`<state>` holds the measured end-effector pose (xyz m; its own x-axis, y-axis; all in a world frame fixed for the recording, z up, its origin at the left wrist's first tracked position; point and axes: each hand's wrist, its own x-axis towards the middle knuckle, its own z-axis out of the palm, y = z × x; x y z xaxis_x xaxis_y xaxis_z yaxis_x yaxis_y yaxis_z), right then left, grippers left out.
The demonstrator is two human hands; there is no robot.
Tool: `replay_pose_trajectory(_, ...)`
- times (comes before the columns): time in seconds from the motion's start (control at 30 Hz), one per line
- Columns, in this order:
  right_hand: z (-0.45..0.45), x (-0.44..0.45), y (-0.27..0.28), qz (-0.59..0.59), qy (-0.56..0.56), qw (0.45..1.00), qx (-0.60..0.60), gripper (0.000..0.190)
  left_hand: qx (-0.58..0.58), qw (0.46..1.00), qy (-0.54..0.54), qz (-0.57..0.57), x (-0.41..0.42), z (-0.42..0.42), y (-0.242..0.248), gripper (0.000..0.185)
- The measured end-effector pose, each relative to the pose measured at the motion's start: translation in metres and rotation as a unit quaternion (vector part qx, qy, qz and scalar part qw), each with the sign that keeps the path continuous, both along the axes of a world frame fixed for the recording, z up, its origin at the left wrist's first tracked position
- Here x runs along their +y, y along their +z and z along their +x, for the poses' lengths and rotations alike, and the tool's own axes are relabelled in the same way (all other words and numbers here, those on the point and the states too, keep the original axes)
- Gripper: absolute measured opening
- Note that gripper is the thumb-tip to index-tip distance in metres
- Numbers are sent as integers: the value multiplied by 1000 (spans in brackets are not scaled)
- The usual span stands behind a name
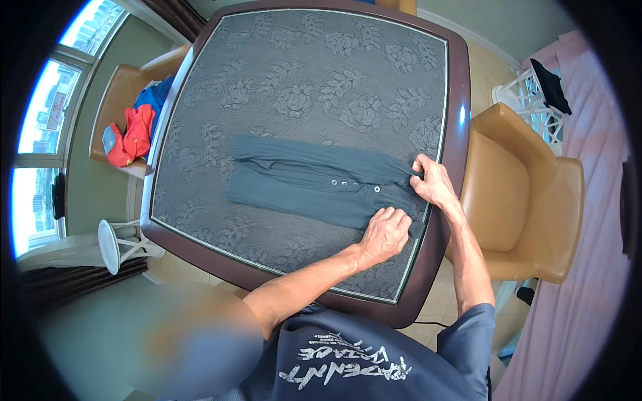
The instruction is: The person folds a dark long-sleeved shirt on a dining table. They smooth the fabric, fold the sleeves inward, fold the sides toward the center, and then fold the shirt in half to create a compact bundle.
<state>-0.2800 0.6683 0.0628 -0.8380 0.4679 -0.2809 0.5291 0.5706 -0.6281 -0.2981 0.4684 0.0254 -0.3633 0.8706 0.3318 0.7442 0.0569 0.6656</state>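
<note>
A dark grey-blue garment (301, 175) with several light round buttons or rings near its middle lies lengthwise across the patterned tabletop (311, 65). Its sides are folded inward, leaving a long strip with a crease along the centre. My right hand (430, 179) pinches the garment's upper right corner, close to the table's right edge. Lower and further left, my left hand (387, 234) has its fingers curled on the lower edge of the cloth near the same end. The garment's other end lies flat at the left, untouched.
A tan chair (506, 195) stands against the table's right side. Red and blue clothes (138, 130) lie on another tan chair (108, 113) at the left. White stools (109, 246) stand at the lower left and upper right (526, 92). The table has a raised dark rim (210, 263).
</note>
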Motion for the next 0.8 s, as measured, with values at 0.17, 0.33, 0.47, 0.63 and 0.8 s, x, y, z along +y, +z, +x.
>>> replay_pose_trajectory(0.17, -1, -13, 27, -140, 15, 986, 85, 39, -366, 924, 108, 34, -19, -21, 18, 18)
replay_pose_trajectory(0.33, -34, -30, 72, -234, 19, 971, -35, 21, -634, 729, 176, 190, -50, -47, 31, 9)
replay_pose_trajectory(0.47, -71, -55, 90, -299, 26, 952, -56, 15, -720, 616, 205, 246, -90, -75, 46, 17)
replay_pose_trajectory(0.63, -136, -95, 96, -359, 20, 932, -42, 22, -746, 560, 248, 262, -136, -107, 37, 25)
replay_pose_trajectory(0.8, -208, -134, 86, -351, 32, 928, -119, 23, -705, 583, 323, 243, -178, -130, 22, 18)
